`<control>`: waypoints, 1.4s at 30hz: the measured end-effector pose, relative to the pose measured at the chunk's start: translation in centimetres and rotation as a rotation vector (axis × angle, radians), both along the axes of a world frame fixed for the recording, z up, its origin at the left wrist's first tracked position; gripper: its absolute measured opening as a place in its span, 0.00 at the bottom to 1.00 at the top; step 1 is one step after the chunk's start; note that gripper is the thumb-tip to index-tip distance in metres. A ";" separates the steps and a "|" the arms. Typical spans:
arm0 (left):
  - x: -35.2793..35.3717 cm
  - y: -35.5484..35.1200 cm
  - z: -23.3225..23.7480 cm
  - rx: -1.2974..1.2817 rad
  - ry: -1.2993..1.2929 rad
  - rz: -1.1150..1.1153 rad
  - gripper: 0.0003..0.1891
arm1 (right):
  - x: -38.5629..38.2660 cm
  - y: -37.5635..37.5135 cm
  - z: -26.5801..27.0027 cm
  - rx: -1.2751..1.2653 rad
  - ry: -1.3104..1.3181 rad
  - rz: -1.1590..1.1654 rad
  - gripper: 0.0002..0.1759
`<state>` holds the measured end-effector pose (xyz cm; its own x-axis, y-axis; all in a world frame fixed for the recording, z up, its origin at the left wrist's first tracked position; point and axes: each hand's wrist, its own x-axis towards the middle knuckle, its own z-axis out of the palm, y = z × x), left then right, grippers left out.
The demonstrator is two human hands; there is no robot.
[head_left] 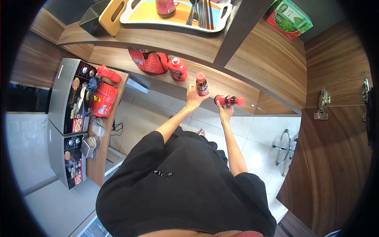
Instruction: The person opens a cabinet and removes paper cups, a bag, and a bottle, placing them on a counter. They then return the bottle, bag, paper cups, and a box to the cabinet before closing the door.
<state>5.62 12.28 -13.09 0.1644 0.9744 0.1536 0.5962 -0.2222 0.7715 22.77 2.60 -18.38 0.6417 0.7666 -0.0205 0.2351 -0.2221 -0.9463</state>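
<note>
Two small sauce bottles held at the edge of a wooden surface.
In the head view, the left hand (192, 99) had its fingers (196, 93) closed around the small dark bottle with a red cap (201, 84). The bottle was upright at the front edge of the long brown wooden surface (233, 83); I could not tell if its bottom rested there. The right hand (224, 111) was just beside, its fingers wrapped around the second dark bottle with a red label (229, 100). This one lay sideways in the air before the edge, its cap pointing to the person's right. The two bottles were near but apart. Behind them on the surface stood a red plastic squeeze bottle with a white tip (177, 69) and a shiny red pouch (149, 61). Higher up, a white oval tray (169, 26) carried cutlery.
</note>
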 end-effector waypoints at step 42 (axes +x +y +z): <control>8.1 -5.6 17.9 0.715 -0.532 -0.409 0.21 | 2.4 -7.6 20.3 0.134 0.261 0.610 0.14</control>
<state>13.77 6.71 4.82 0.2073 0.5062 0.8372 -0.0177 -0.8537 0.5205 25.14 -4.96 1.93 0.0803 0.9968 0.0045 0.0409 0.0012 -0.9992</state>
